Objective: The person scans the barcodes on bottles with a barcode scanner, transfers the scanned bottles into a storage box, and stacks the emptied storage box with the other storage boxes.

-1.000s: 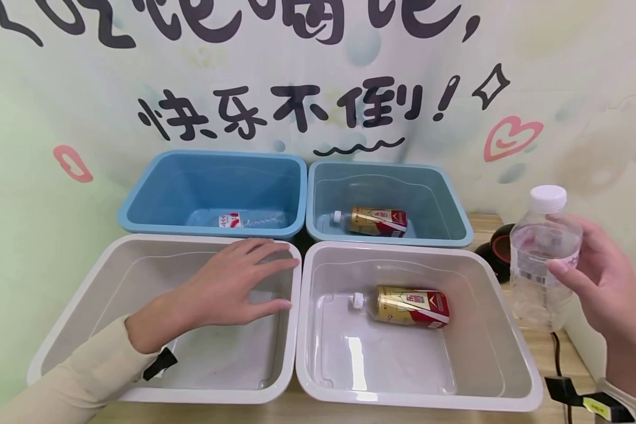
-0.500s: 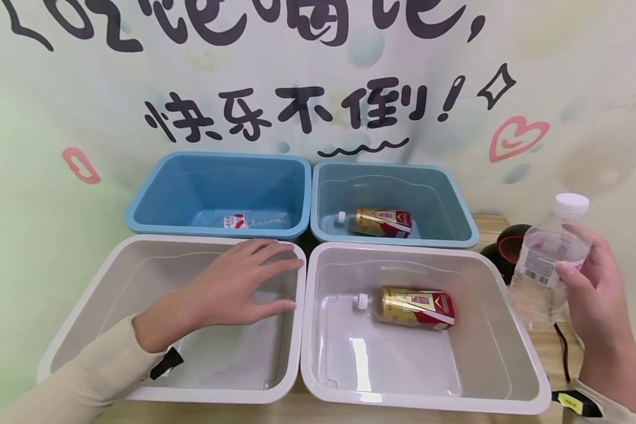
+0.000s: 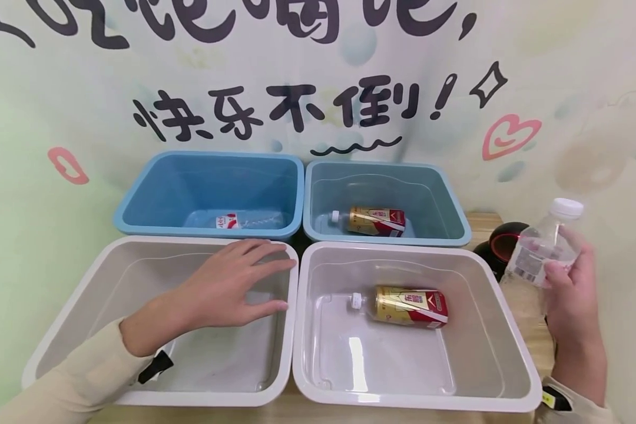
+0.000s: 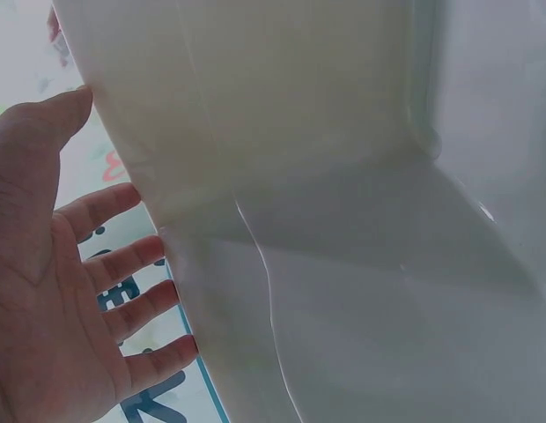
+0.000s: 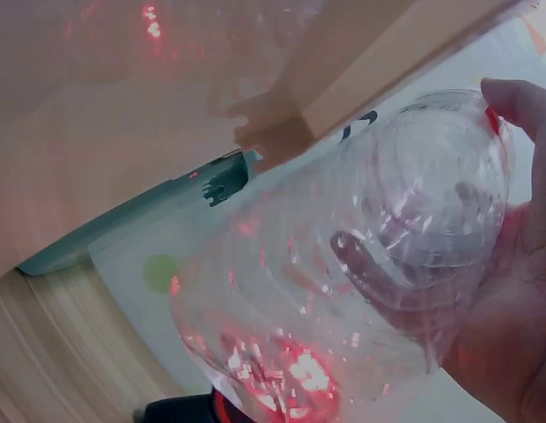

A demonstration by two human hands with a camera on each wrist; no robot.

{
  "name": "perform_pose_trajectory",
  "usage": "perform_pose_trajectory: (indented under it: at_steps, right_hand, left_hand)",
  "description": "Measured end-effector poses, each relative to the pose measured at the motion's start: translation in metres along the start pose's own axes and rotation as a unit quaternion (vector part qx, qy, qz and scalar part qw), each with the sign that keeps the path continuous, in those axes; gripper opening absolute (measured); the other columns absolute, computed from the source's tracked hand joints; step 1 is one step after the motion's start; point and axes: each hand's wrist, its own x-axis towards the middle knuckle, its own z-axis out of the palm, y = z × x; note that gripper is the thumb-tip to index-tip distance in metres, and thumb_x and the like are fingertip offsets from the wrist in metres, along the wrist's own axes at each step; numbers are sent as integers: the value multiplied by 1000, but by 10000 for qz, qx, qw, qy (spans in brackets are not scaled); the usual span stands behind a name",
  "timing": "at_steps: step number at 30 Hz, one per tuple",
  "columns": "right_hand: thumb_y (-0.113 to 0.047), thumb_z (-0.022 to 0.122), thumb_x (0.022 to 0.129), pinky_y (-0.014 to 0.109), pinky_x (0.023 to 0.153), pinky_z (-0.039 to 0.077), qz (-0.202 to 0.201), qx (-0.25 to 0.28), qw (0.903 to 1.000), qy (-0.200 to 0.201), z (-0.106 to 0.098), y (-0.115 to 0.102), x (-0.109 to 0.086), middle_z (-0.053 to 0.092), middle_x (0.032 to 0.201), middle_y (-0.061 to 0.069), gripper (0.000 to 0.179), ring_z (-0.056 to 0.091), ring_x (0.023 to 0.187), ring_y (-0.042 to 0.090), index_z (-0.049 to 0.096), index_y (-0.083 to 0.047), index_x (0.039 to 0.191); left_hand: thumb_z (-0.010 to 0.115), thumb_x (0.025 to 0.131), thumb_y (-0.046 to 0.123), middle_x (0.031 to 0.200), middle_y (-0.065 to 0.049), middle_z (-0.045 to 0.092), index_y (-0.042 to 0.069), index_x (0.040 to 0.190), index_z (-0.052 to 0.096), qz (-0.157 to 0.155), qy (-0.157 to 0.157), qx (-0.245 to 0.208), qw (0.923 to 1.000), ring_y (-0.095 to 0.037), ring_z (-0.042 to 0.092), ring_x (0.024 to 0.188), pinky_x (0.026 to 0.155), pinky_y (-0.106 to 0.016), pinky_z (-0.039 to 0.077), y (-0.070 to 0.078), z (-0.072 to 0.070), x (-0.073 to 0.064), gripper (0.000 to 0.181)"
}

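A clear plastic bottle [image 3: 532, 259] with a white cap and a pale label leans to the right. My right hand [image 3: 575, 294] grips it round the middle, beyond the right edge of the front right bin. In the right wrist view the see-through bottle body [image 5: 282, 291] fills the middle. My left hand [image 3: 228, 288] reaches over the front left grey bin [image 3: 206, 397], fingers spread. Its fingertips touch that bin's rim, as the left wrist view shows with the fingers [image 4: 136, 308]. Lying in the front right grey bin [image 3: 418, 402] is a gold-and-red labelled bottle [image 3: 410, 306].
Behind stand a blue bin [image 3: 222, 182], holding a clear bottle with a red-and-white label [image 3: 249, 221], and a blue-green bin [image 3: 424, 188] with another gold-and-red bottle [image 3: 376, 221]. A dark round object [image 3: 503, 241] sits on the wooden table [image 3: 530, 312]. A printed cloth [image 3: 429, 35] hangs behind.
The bottle in my right hand has gone from upright to tilted, its cap leaning right and its base swinging left. My left hand stays at the bin rim.
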Motion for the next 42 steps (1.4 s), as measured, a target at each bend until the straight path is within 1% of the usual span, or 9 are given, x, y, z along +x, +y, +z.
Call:
perform_pose_trajectory:
  at_steps: [6, 9, 11, 14, 17, 22, 30, 35, 42]
  right_hand:
    - [17, 22, 101, 16, 65, 47, 405, 297, 9985, 202, 1, 2, 3, 65, 131, 7, 61, 67, 108, 13, 41, -12, 152]
    - [17, 20, 103, 14, 72, 52, 407, 546, 9976, 117, 1, 3, 6, 66, 131, 9, 59, 70, 110, 15, 38, -12, 152]
    - [17, 19, 102, 19, 81, 59, 348, 696, 9969, 80, -1, 5, 7, 68, 130, 11, 59, 73, 112, 17, 38, -10, 151]
    - [18, 21, 100, 18, 77, 59, 267, 628, 9976, 101, -5, 9, 7, 71, 125, 10, 60, 74, 105, 16, 42, -9, 149]
    - [18, 24, 100, 16, 76, 58, 284, 372, 9988, -110, -9, 14, 5, 70, 125, 7, 61, 72, 104, 13, 44, -10, 150]
    - [18, 24, 100, 16, 91, 57, 346, -135, 9976, -583, -16, 20, 1, 66, 132, 2, 65, 67, 114, 10, 41, -13, 154]
    - [18, 25, 99, 14, 90, 57, 330, -200, 9991, -182, -26, 24, 0, 63, 134, 2, 67, 66, 114, 9, 40, -14, 156]
    - [15, 36, 98, 12, 88, 57, 157, -860, 9959, 228, -27, 25, 0, 63, 131, 6, 66, 65, 111, 10, 41, -11, 159]
    - [16, 46, 98, 10, 89, 55, 85, -1410, 9900, 68, -26, 25, 1, 58, 134, 7, 68, 62, 115, 10, 38, -10, 160]
  left_hand:
    - [72, 91, 64, 154, -1, 58, 32, 147, 63, 40, 117, 48, 9999, -30, 54, 143, 117, -55, 48, -2, 1, -1, 65]
    - [73, 91, 63, 154, -1, 58, 31, 147, 63, 41, 134, 40, 9999, -31, 54, 143, 117, -56, 47, -2, -1, -1, 65]
    - [72, 92, 63, 154, -1, 58, 31, 147, 63, 56, 129, 33, 9999, -31, 54, 144, 117, -57, 47, -2, -1, -1, 65]
    - [71, 92, 64, 155, -2, 58, 31, 147, 63, 62, 115, 26, 9999, -32, 53, 144, 118, -57, 47, -2, -1, 1, 65]
    - [72, 91, 63, 154, -2, 58, 31, 147, 63, 43, 98, 3, 9999, -32, 53, 144, 117, -57, 47, -2, -2, 1, 65]
    - [71, 92, 64, 155, -2, 58, 31, 147, 63, 57, 53, 13, 10000, -32, 53, 145, 118, -57, 47, -2, -1, 1, 65]
    - [70, 93, 63, 155, -1, 58, 32, 148, 62, 23, -47, -38, 10000, -31, 53, 144, 117, -58, 47, -2, 3, 0, 63]
    - [70, 93, 63, 155, -1, 58, 32, 148, 62, 58, 19, 21, 10000, -31, 53, 145, 118, -58, 46, -2, 3, 0, 63]
    - [71, 93, 63, 154, -2, 58, 30, 147, 63, 106, 97, 48, 9999, -32, 53, 144, 117, -57, 47, -2, 2, 0, 64]
